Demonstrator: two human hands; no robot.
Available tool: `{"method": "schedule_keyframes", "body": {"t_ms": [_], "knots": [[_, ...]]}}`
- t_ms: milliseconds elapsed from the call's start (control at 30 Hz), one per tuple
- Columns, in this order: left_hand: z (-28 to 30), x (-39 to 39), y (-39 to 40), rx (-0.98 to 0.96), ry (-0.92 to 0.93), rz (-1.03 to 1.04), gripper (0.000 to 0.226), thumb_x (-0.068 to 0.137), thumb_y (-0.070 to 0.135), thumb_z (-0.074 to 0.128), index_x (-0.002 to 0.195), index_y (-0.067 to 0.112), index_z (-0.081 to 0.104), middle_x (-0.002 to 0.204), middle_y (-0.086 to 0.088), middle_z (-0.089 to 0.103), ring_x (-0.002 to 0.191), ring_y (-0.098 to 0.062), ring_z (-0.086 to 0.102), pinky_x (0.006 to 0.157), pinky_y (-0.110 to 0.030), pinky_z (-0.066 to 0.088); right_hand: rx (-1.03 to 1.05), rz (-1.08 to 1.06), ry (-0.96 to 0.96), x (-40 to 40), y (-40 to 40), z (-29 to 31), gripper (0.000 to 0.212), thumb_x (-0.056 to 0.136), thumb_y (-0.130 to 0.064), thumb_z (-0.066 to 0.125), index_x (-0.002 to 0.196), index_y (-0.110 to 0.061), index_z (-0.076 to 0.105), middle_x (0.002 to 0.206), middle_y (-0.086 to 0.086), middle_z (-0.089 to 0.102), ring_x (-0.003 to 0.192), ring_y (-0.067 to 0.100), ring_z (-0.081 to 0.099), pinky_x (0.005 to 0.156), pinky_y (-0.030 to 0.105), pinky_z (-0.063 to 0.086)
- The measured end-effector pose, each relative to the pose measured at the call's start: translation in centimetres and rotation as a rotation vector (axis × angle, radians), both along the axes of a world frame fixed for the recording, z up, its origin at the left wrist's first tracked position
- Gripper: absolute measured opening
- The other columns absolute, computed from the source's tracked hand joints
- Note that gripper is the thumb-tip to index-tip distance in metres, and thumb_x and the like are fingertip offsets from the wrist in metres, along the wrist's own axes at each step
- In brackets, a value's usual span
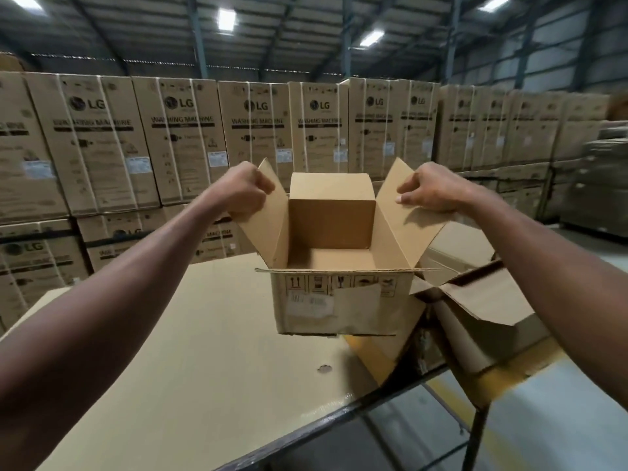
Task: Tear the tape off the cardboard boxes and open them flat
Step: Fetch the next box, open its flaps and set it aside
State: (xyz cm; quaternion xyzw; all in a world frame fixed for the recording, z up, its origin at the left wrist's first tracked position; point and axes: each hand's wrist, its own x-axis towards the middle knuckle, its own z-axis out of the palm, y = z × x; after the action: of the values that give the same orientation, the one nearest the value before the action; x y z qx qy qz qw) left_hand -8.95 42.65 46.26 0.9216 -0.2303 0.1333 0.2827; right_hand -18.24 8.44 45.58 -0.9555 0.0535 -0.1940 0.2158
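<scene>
Cardboard box (339, 300) held up over table (204, 351), left hand (246, 192) and right hand (433, 188) each gripping a side flap, arms outstretched. Top open, empty inside (torn label on front).

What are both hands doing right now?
Left hand: fingers gripping the box's left flap.
Right hand: fingers gripping the box's right flap.

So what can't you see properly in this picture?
All in the head view:
- Underside of the cardboard box: faces away, so any tape there is hidden.
- Fingertips of the left hand: behind the left flap.
- Label on the box front: print too blurred to read.
- Opened box at right: partly behind the right arm.
- Small print on the washing machine cartons: too blurred.
</scene>
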Motion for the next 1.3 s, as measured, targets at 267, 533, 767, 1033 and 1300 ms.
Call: {"method": "schedule_keyframes", "body": {"t_ms": [267,533,767,1033,1300], "knots": [[0.9,0.1,-8.8,-0.097,-0.005,-0.08,0.047,0.091,-0.005,0.061,0.136,0.008,0.064,0.139,-0.01,0.061,0.108,-0.021,0.065,0.065,-0.022,0.052,-0.076,-0.065,-0.041,-1.0,-8.2,2.3,0.039,0.097,-0.023,0.07,0.133,-0.009,0.066,0.132,0.01,0.065,0.101,0.018,0.06,0.083,0.034,0.044],[1.8,-0.2,-21.7,-0.167,-0.041,-0.077,0.043,0.094,-0.003,0.063,0.135,0.01,0.067,0.143,-0.012,0.058,0.1,-0.019,0.064,0.057,-0.018,0.05,-0.091,-0.078,-0.093,-1.0,-20.3,3.9,0.035,0.098,-0.022,0.069,0.131,-0.01,0.067,0.126,0.009,0.065,0.095,0.017,0.06,0.077,0.031,0.046],[1.2,0.5,-31.4,-0.214,-0.005,-0.013,0.044,0.096,-0.005,0.061,0.138,0.006,0.064,0.144,-0.016,0.057,0.109,-0.033,0.066,0.051,-0.018,0.047,-0.099,-0.035,-0.053,1.5,-29.7,4.5,0.035,0.096,-0.017,0.071,0.129,-0.007,0.068,0.125,0.01,0.066,0.08,0.006,0.055,0.061,0.021,0.04],[1.7,3.6,-38.4,-0.237,0.011,0.014,0.042,0.096,-0.004,0.062,0.137,0.008,0.066,0.138,-0.014,0.06,0.074,-0.013,0.058,0.044,-0.015,0.045,-0.078,-0.01,-0.047,5.4,-37.4,4.8,0.037,0.095,-0.02,0.073,0.129,-0.007,0.069,0.126,0.01,0.066,0.087,0.013,0.058,0.072,0.027,0.045],[0.4,9.5,-43.0,-0.293,0.012,0.032,0.042,0.097,-0.007,0.059,0.138,0.003,0.063,0.139,-0.013,0.062,0.067,-0.006,0.058,0.042,-0.011,0.044,-0.062,0.024,-0.078,11.8,-41.9,4.5,0.037,0.095,-0.022,0.073,0.13,-0.009,0.068,0.128,0.011,0.066,0.101,0.02,0.061,0.082,0.034,0.048]]}}
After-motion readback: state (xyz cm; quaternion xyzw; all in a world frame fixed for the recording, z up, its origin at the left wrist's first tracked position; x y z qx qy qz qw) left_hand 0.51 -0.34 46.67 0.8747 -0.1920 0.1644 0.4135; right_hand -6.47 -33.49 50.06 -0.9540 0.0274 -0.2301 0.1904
